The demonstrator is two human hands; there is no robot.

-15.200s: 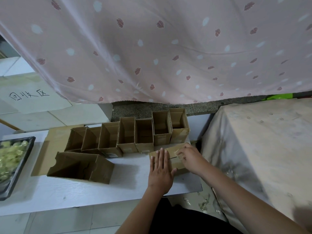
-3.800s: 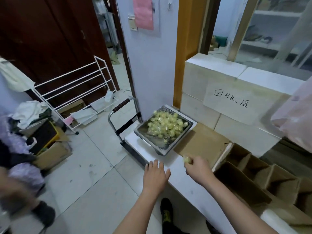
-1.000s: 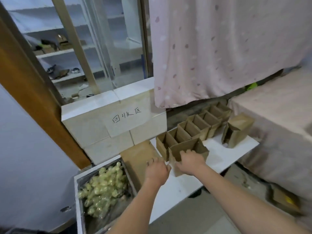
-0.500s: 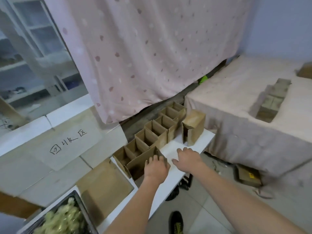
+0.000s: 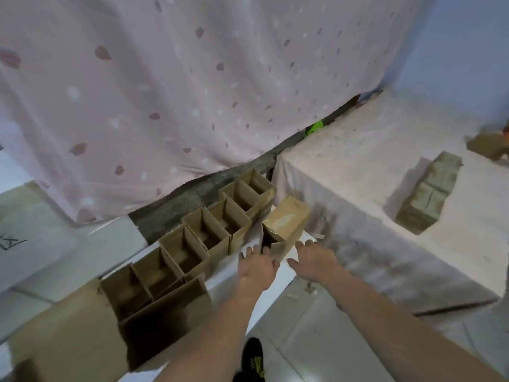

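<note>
Dim, even indoor light with motion blur.
Curtain (image 5: 192, 92) print smeared at top; faint glare on centre box (image 5: 287, 217); deep shadow in lower-left box (image 5: 157, 334); edges bend.

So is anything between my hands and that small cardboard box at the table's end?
Nothing visible does. The left hand and right hand are open at the foot of the small cardboard box; the row of open boxes stands off to its left.

Matt brown cardboard box (image 5: 286, 224)
</note>
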